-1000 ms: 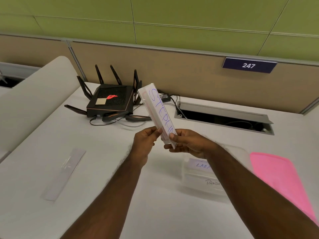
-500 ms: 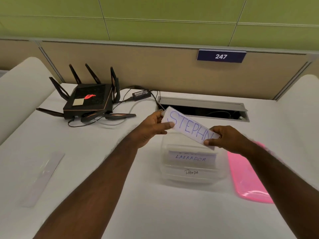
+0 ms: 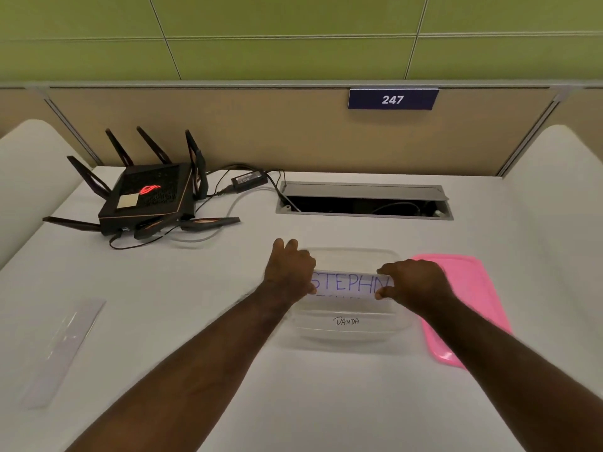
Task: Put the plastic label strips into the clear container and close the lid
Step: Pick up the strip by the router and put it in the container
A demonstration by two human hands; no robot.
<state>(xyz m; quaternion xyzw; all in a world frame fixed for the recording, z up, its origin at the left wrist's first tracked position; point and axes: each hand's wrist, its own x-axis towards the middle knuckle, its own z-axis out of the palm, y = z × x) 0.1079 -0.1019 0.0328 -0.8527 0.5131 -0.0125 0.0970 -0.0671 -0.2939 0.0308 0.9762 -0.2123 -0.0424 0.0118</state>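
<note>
A clear container (image 3: 350, 334) stands open on the white desk, with a strip reading PANDA (image 3: 346, 321) lying inside it. I hold a white label strip (image 3: 347, 283) with blue lettering level inside the container's mouth. My left hand (image 3: 288, 270) grips its left end and my right hand (image 3: 412, 278) pinches its right end. A pink lid (image 3: 470, 298) lies flat just right of the container. One more clear strip (image 3: 62, 350) lies on the desk at the far left.
A black router (image 3: 146, 194) with antennas and cables sits at the back left. An open cable hatch (image 3: 363, 203) is cut into the desk behind the container. A partition with a sign reading 247 (image 3: 392, 99) closes the back.
Both hands have turned the lettered strip from upright to level and lowered it from above the desk down into the container. The view has shifted to the right.
</note>
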